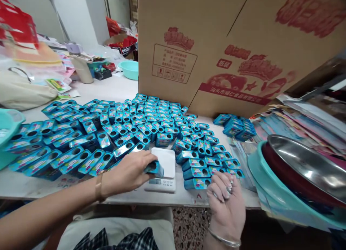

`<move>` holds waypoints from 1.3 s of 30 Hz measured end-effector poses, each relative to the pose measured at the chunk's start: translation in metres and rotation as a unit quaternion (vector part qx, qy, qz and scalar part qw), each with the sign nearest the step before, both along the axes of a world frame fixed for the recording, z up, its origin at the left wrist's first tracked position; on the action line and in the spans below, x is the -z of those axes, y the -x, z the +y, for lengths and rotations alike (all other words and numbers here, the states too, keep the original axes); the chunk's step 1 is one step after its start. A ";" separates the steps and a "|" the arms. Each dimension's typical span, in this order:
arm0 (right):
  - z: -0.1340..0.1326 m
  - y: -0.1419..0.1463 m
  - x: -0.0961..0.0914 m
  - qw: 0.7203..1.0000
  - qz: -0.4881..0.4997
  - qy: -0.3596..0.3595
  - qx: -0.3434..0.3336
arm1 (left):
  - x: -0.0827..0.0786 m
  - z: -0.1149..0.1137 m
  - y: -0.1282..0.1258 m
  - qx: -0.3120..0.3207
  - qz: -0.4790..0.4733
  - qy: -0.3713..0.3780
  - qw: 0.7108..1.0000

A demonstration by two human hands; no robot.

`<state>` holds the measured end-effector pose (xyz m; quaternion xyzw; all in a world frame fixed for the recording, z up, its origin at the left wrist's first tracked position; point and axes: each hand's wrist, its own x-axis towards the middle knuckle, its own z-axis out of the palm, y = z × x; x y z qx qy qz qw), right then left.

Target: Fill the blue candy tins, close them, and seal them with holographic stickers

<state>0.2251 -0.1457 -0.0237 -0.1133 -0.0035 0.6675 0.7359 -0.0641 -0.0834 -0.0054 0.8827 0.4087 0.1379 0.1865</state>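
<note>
- Head view: a blue box [154, 167] is gripped by the left hand [131, 170], its fingers clamped on the sides, over the front left part of a white scale [167, 159]; whether the box is supported by the platform cannot be told.
- The scale is set close to the front edge of the counter [120, 88], with rows of blue boxes [164, 137] ranged to its left, its right and beyond it.
- The right hand [226, 192] is held by the front edge, just beside the nearest boxes right of the scale; its fingers are curled in, and whether anything is clamped by them cannot be told.
- Round dark holes are seen in many of the packed boxes.
- Beyond the rows, a large brown carton [213, 33], printed in red, is placed; near its base, toward the right edge, a small cluster of boxes [234, 129] is set apart.
- At the right edge, a steel bowl [302, 159] is stacked above a turquoise basin [255, 163].
- At the left edge, a turquoise tub [9, 152] is partly cut off by the view.
</note>
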 end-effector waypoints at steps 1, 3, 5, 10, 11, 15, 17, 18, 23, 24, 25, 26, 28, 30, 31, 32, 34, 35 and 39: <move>0.002 0.002 0.000 1.000 -0.003 0.000 -0.002 | 0.003 0.008 -0.010 -0.007 0.004 -0.019 1.000; 0.008 0.005 -0.001 1.000 -0.014 -0.002 -0.006 | 0.014 0.025 -0.032 -0.014 0.020 -0.048 0.999; 0.012 0.007 -0.003 1.000 -0.019 -0.008 -0.011 | 0.027 0.039 -0.050 -0.008 0.036 -0.052 0.998; 0.022 0.008 -0.005 1.000 -0.013 -0.005 -0.019 | 0.032 0.046 -0.045 -0.037 -0.042 -0.062 0.997; 0.024 0.010 -0.004 1.000 -0.010 -0.001 -0.019 | 0.026 0.043 -0.035 -0.069 -0.075 -0.078 0.992; 0.038 0.022 0.005 0.999 0.009 0.024 -0.024 | 0.002 0.026 0.013 -0.232 -0.191 -0.093 0.949; 0.047 0.030 0.010 0.999 0.015 0.035 -0.036 | -0.002 0.015 0.031 -0.275 -0.222 -0.072 0.933; 0.052 0.034 0.011 0.998 0.016 0.036 -0.041 | 0.000 0.010 0.038 -0.285 -0.231 -0.057 0.928; 0.069 0.048 0.013 0.999 -0.004 0.026 -0.044 | 0.017 -0.012 0.044 -0.309 -0.277 0.013 0.910; 0.072 0.049 0.012 0.999 -0.010 0.027 -0.042 | 0.019 -0.014 0.041 -0.310 -0.283 0.024 0.907; 0.074 0.051 0.012 0.999 -0.016 0.029 -0.041 | 0.021 -0.014 0.038 -0.307 -0.288 0.033 0.907; 0.076 0.053 0.011 0.998 -0.024 0.032 -0.040 | 0.023 -0.014 0.034 -0.302 -0.291 0.044 0.907; 0.080 0.056 0.009 0.998 -0.043 0.038 -0.040 | 0.026 -0.010 0.026 -0.286 -0.291 0.061 0.911; 0.084 0.060 0.007 0.996 -0.070 0.041 -0.034 | 0.028 -0.003 0.018 -0.259 -0.285 0.069 0.920; 0.087 0.062 0.005 0.995 -0.083 0.042 -0.028 | 0.029 0.000 0.013 -0.242 -0.278 0.070 0.927; 0.089 0.064 0.004 0.994 -0.096 0.045 -0.020 | 0.029 0.004 0.007 -0.223 -0.269 0.066 0.935; 0.094 0.070 0.001 0.991 -0.122 0.053 0.000 | 0.031 0.012 -0.005 -0.184 -0.254 0.048 0.948; 0.097 0.072 0.000 0.989 -0.134 0.057 0.011 | 0.031 0.016 -0.011 -0.165 -0.247 0.038 0.954; 0.106 0.084 -0.003 0.982 -0.173 0.063 0.042 | 0.040 0.032 -0.038 -0.111 -0.225 0.005 0.968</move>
